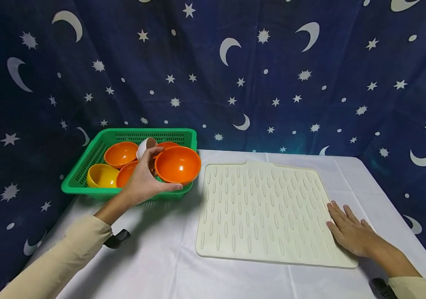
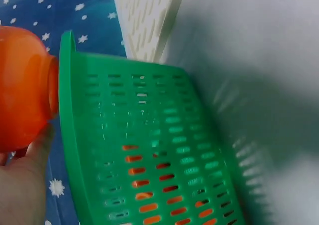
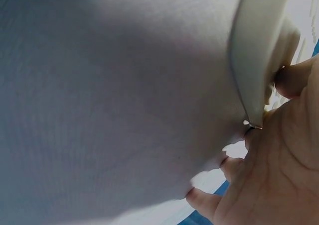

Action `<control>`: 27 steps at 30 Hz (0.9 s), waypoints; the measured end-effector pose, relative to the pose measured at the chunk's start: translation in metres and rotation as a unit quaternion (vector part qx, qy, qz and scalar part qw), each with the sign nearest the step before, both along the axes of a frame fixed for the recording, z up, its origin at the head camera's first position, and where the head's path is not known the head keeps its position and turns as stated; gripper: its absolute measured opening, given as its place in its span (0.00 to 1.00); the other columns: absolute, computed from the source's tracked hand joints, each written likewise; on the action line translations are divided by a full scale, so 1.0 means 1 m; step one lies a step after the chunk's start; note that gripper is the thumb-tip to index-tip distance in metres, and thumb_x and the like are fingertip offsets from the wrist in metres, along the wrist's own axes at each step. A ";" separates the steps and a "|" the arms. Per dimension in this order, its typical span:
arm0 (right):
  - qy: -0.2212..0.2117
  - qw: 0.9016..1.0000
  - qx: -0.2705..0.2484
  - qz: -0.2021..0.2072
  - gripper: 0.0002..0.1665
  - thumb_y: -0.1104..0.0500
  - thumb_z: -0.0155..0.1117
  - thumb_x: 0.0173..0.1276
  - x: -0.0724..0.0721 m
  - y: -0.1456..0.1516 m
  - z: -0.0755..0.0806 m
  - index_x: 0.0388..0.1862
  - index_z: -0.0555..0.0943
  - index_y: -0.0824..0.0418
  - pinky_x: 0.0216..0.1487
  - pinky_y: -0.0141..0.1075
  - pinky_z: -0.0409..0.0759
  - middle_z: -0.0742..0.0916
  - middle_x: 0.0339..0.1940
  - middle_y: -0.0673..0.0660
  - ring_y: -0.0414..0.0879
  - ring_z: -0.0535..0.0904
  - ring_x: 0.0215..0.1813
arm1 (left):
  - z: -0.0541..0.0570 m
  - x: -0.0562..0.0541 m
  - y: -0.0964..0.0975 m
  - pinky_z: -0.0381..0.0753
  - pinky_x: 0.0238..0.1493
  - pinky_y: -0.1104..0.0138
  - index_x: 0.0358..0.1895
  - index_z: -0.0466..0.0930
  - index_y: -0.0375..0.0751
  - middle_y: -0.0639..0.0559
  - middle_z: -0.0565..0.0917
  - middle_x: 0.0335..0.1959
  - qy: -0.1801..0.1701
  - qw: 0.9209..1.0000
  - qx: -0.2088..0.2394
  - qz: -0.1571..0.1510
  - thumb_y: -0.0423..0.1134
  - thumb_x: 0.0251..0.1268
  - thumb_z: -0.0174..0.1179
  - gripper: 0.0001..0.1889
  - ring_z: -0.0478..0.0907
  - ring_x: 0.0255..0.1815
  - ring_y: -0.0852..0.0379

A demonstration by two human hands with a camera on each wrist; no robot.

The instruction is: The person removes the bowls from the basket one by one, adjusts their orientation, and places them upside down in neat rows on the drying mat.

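Observation:
My left hand (image 1: 142,182) grips an orange bowl (image 1: 178,165) between thumb and fingers, tilted with its inside toward me. It is held over the right front corner of a green perforated basket (image 1: 86,191). In the left wrist view the bowl (image 2: 22,90) stands above the basket's rim, its foot facing the basket. Inside the basket sit more orange bowls (image 1: 121,154), a yellow bowl (image 1: 102,176) and a white bowl (image 1: 145,146). My right hand (image 1: 355,232) lies with spread fingers at the right edge of a cream ridged mat (image 1: 265,211), fingertips on its border.
A white cloth (image 1: 153,257) covers the table under basket and mat. Behind it hangs a dark blue curtain (image 1: 205,54) with moons and stars, which also runs down both sides. Black devices (image 1: 117,239) are strapped at the wrists.

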State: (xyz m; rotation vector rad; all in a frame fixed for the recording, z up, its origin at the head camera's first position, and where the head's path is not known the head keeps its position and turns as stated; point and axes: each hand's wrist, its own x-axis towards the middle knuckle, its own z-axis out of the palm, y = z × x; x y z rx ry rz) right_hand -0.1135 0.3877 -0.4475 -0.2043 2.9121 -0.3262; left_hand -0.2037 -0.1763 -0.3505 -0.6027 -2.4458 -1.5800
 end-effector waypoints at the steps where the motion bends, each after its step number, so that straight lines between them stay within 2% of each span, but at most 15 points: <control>1: -0.002 1.000 0.002 0.000 0.43 0.42 0.34 0.85 0.000 0.000 0.000 0.82 0.40 0.69 0.62 0.81 0.42 0.48 0.81 0.72 0.76 0.40 0.77 | -0.001 0.002 0.001 0.76 0.61 0.57 0.73 0.57 0.34 0.44 0.70 0.66 0.002 1.000 0.002 0.001 0.33 0.41 0.85 0.55 0.72 0.63 0.48; 5: -0.003 1.000 0.010 0.003 0.43 0.42 0.34 0.85 0.000 -0.001 -0.001 0.82 0.39 0.69 0.62 0.80 0.43 0.48 0.81 0.72 0.76 0.41 0.77 | -0.004 0.008 0.006 0.74 0.64 0.51 0.76 0.57 0.37 0.43 0.69 0.67 0.005 1.000 -0.011 0.001 0.35 0.41 0.85 0.57 0.72 0.64 0.46; 9: -0.003 1.000 0.010 0.005 0.43 0.42 0.34 0.85 -0.001 -0.001 0.000 0.82 0.40 0.69 0.62 0.81 0.43 0.48 0.82 0.71 0.76 0.41 0.77 | -0.006 0.016 0.011 0.76 0.62 0.47 0.74 0.61 0.39 0.44 0.70 0.67 -0.005 1.000 -0.021 -0.005 0.37 0.40 0.86 0.55 0.73 0.64 0.44; 17: 0.005 1.000 0.002 0.002 0.42 0.43 0.34 0.85 0.002 -0.001 -0.002 0.82 0.38 0.68 0.62 0.81 0.42 0.47 0.82 0.71 0.75 0.40 0.78 | -0.009 0.020 0.021 0.79 0.58 0.49 0.73 0.64 0.41 0.50 0.72 0.64 0.023 0.998 -0.043 -0.034 0.43 0.35 0.88 0.56 0.73 0.62 0.48; 27: 0.009 1.000 0.002 0.003 0.42 0.44 0.34 0.85 0.003 -0.005 -0.001 0.83 0.35 0.65 0.63 0.80 0.40 0.45 0.82 0.70 0.75 0.39 0.78 | -0.007 0.024 0.032 0.79 0.59 0.50 0.75 0.62 0.38 0.49 0.72 0.66 0.016 0.999 -0.028 -0.043 0.44 0.36 0.87 0.58 0.73 0.63 0.49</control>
